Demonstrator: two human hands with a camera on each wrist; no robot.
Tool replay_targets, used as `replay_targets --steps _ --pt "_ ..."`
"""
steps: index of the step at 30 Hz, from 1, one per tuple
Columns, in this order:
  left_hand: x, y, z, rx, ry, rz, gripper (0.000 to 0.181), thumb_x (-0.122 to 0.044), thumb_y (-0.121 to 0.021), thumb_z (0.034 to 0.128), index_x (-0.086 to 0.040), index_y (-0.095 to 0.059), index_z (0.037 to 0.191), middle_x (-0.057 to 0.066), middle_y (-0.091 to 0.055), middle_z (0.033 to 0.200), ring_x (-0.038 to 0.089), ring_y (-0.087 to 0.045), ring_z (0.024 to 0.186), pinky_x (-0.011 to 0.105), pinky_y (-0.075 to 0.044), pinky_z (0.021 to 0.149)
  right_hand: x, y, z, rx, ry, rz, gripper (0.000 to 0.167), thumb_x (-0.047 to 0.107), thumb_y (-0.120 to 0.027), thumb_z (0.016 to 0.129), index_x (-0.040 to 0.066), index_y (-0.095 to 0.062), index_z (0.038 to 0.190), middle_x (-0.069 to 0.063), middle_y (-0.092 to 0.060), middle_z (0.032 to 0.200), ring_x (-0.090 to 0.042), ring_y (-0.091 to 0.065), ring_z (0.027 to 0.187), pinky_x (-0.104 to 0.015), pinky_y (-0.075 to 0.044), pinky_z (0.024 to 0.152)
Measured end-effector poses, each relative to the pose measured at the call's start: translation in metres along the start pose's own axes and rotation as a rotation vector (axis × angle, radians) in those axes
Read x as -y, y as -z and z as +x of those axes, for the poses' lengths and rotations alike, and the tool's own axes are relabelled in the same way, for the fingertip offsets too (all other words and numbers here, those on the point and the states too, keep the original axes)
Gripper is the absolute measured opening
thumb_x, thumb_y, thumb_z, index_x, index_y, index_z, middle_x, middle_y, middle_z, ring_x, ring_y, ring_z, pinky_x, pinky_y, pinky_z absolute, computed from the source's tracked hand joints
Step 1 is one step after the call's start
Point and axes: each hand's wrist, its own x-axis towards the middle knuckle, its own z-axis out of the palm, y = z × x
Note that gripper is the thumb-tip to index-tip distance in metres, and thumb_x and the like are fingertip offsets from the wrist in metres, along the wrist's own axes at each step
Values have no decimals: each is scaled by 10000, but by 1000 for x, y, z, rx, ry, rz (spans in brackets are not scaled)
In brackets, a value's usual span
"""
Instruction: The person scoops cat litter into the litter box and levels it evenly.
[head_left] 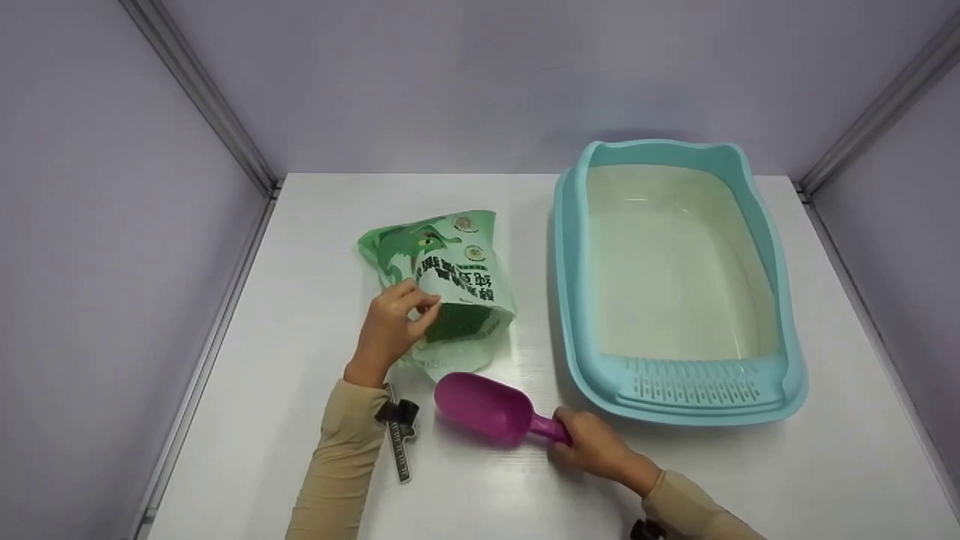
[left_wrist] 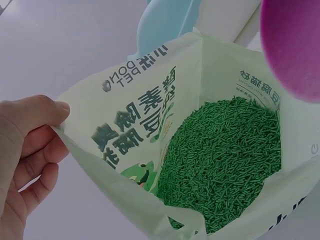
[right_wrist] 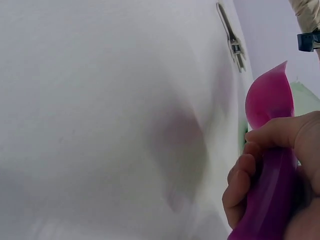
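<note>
Left hand (head_left: 391,321) pinches an open bag (head_left: 480,264) of green pellets (left_wrist: 225,155); right hand (head_left: 594,444), fully curled, grips a purple scoop (head_left: 484,409) at the bag's five o'clock.

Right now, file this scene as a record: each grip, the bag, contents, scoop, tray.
left grip: pinches the rim of the bag
right grip: holds the scoop by its handle
bag: green and white, mouth open
contents: green pellets
scoop: magenta, no pellets visible in it
tray: turquoise, pale interior, right of the bag
</note>
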Motion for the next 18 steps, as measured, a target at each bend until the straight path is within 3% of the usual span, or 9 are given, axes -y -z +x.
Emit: replay_targets --steps 9,18 --pt "0 0 0 12 7 12 41 -2 -769 766 -22 -740 786 77 -581 697 170 -627 648 267 -522 581 20 -1 5 -77 -92 47 147 14 -690 794 24 -543 790 16 -447 629 -98 -399 586 -185 -311 499" --pt "1 0 1 21 4 6 32 5 -759 770 -9 -737 787 70 -590 701 165 -626 645 267 -525 581 36 3 15 -71 -144 130 108 23 -647 830 6 -543 803 20 -429 625 -96 -408 564 -164 -305 483"
